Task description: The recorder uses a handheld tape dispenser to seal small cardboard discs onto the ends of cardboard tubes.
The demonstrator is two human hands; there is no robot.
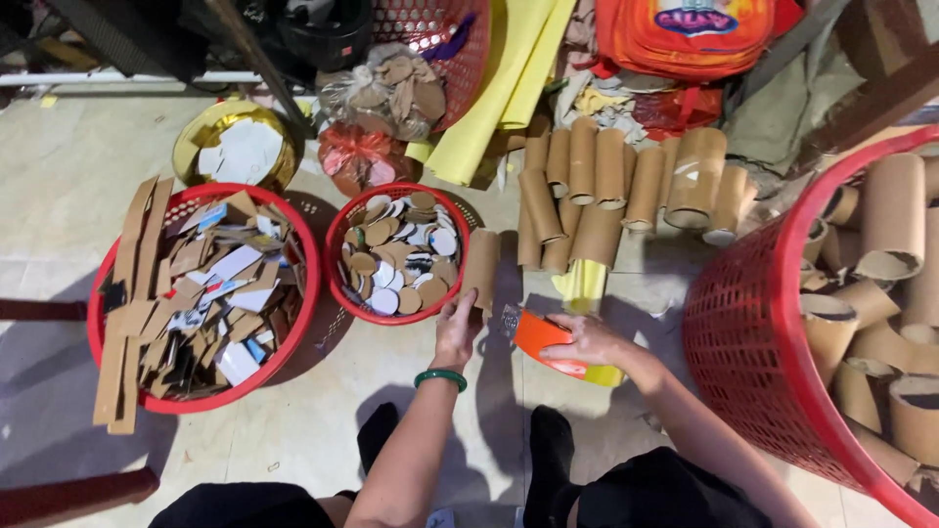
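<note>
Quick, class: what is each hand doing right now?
Left hand: closed on a cardboard tube.
Right hand: closed on an orange cutter.

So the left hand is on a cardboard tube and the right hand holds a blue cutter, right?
Not quite: the head view shows the cutter in the right hand is orange, not blue. The left hand does rest on a cardboard tube.

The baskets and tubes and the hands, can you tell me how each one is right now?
small red basket, full of round cardboard discs
left red basket, heaped with cardboard strips and scraps
big red basket, holding many cardboard tubes
cardboard tube, lying by the small basket
left hand, gripping that tube
right hand, closed on an orange cutter
tube row, lying on the floor
</note>
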